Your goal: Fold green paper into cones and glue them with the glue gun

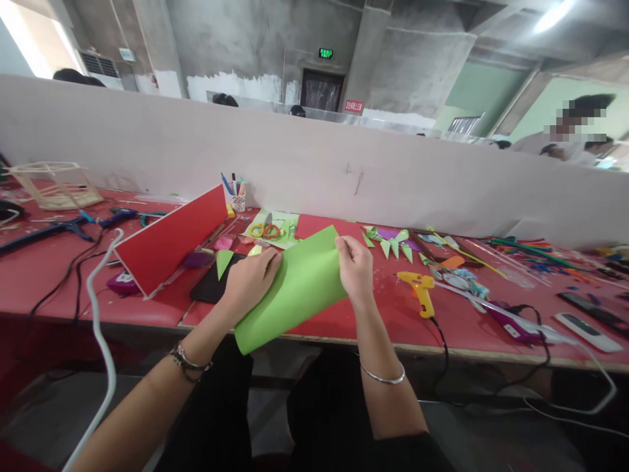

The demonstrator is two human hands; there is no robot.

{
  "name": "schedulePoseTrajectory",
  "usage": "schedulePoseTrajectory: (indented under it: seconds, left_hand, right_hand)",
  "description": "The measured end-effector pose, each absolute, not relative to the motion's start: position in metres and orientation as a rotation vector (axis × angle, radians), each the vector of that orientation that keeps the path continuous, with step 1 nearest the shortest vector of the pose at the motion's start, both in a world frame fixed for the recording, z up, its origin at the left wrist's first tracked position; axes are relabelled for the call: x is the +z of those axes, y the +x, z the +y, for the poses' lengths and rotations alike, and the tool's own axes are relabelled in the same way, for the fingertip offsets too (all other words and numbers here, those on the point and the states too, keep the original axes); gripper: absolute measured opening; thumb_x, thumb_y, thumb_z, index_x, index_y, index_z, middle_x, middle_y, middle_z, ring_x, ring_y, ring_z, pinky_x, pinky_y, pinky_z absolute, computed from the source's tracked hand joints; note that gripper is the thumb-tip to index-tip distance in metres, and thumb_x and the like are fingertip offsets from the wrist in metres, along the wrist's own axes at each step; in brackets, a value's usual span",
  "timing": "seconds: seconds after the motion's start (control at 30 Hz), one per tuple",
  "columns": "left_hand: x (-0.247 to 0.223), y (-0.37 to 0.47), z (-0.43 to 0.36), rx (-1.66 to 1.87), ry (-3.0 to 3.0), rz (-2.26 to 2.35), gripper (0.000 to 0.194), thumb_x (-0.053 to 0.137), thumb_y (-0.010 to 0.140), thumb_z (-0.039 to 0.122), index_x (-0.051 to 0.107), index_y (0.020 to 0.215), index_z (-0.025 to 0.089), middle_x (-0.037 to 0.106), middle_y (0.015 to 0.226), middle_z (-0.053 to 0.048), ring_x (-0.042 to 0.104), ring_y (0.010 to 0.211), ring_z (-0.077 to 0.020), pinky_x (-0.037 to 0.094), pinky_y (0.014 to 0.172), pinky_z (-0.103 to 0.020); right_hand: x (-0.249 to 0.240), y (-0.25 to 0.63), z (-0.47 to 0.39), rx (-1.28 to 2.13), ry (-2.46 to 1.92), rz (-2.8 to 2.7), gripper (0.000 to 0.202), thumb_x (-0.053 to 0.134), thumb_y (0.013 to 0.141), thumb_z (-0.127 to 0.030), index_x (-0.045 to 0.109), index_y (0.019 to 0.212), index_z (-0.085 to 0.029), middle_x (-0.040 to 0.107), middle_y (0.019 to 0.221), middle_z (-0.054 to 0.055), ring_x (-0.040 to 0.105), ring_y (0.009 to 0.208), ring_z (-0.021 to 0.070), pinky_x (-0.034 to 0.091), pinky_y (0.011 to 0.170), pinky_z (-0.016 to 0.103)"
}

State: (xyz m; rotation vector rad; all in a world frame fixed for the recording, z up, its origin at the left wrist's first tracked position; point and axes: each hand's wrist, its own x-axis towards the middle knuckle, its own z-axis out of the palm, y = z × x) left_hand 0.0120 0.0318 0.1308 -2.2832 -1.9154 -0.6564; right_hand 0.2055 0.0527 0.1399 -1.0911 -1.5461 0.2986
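Note:
A sheet of green paper (297, 282) is held tilted over the front edge of the red table, curling at its lower left corner. My left hand (250, 282) is closed on the sheet's left side. The fingers of my right hand (354, 265) pinch its upper right edge. Just left of my left hand, a small green paper piece (224, 262) lies on a black phone-like slab (204, 287). Behind the sheet are scissors with yellow and orange handles (264, 230) on light green paper, and a red sheet (314, 226).
A yellow glue gun (417, 288) with a black cord lies right of my right hand. Folded green paper pieces (393, 244) sit behind it. A red board (171, 242) leans at left, near a pen cup (238, 200). A white partition (295, 157) runs along the back.

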Motion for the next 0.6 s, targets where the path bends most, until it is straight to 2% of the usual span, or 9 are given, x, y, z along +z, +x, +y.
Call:
schedulePoseTrajectory:
  seconds: [0.1,0.17,0.27,0.37,0.43,0.5,0.53,0.6]
  left_hand:
    - [0.127,0.011,0.031,-0.571,-2.236,-1.949,0.033,0.024,0.092,0.037,0.052,0.087,0.019,0.063,0.073,-0.004,0.059,0.07,-0.0197,0.028,0.053,-0.024]
    - [0.126,0.01,0.034,-0.542,-2.251,-1.935,0.033,0.024,0.092,0.036,0.053,0.088,0.019,0.063,0.073,-0.004,0.06,0.069,-0.0199,0.029,0.053,-0.024]
    - [0.123,0.011,0.041,-0.509,-2.253,-1.912,0.032,0.025,0.091,0.036,0.053,0.09,0.019,0.063,0.072,-0.005,0.06,0.066,-0.0207,0.029,0.052,-0.025]
    - [0.124,0.014,0.047,-0.454,-2.305,-1.867,0.031,0.027,0.091,0.034,0.053,0.088,0.019,0.064,0.073,-0.006,0.059,0.063,-0.0207,0.029,0.051,-0.025]
    - [0.126,0.018,0.049,-0.402,-2.368,-1.826,0.029,0.029,0.09,0.034,0.054,0.087,0.02,0.064,0.072,-0.005,0.059,0.061,-0.0199,0.03,0.051,-0.024]
    - [0.128,0.022,0.05,-0.389,-2.415,-1.782,0.028,0.031,0.089,0.035,0.055,0.088,0.021,0.063,0.071,-0.005,0.058,0.061,-0.0192,0.03,0.052,-0.024]
    - [0.129,0.024,0.052,-0.397,-2.435,-1.754,0.028,0.031,0.089,0.035,0.056,0.09,0.022,0.062,0.071,-0.005,0.058,0.061,-0.0191,0.031,0.052,-0.024]
    - [0.128,0.025,0.056,-0.413,-2.478,-1.703,0.029,0.031,0.089,0.034,0.056,0.092,0.022,0.062,0.072,-0.005,0.058,0.064,-0.0195,0.033,0.053,-0.024]
  right_hand:
    - [0.134,0.204,0.053,0.253,-1.152,-1.534,0.035,0.037,0.087,-0.036,0.037,0.057,-0.018,0.028,0.051,-0.006,0.027,0.047,0.0079,0.019,0.047,0.022]
    - [0.129,0.205,0.053,0.197,-1.218,-1.558,0.035,0.035,0.088,-0.036,0.041,0.058,-0.018,0.032,0.05,-0.005,0.03,0.047,0.0086,0.02,0.048,0.023]
    - [0.126,0.205,0.053,0.024,-1.392,-1.643,0.026,0.037,0.087,-0.034,0.054,0.076,-0.018,0.048,0.057,-0.001,0.042,0.053,0.0124,0.028,0.053,0.024]
    - [0.128,0.201,0.052,-0.227,-1.462,-1.759,0.029,0.042,0.085,-0.03,0.052,0.109,-0.015,0.061,0.084,0.01,0.053,0.077,0.0208,0.036,0.073,0.034]
    - [0.13,0.197,0.051,-0.38,-1.406,-1.872,0.035,0.043,0.086,-0.028,0.046,0.119,-0.017,0.057,0.107,0.014,0.05,0.097,0.0249,0.031,0.088,0.042]
    - [0.132,0.192,0.051,-0.48,-1.333,-2.01,0.032,0.042,0.087,-0.027,0.05,0.117,-0.022,0.051,0.12,0.013,0.045,0.108,0.0258,0.021,0.097,0.047]
    - [0.133,0.19,0.051,-0.492,-1.309,-2.079,0.027,0.041,0.088,-0.027,0.054,0.112,-0.024,0.052,0.12,0.011,0.046,0.108,0.0249,0.017,0.099,0.048]
    - [0.132,0.187,0.053,-0.418,-1.297,-2.213,0.024,0.037,0.09,-0.028,0.06,0.096,-0.022,0.06,0.105,0.008,0.052,0.096,0.0207,0.016,0.1,0.046]
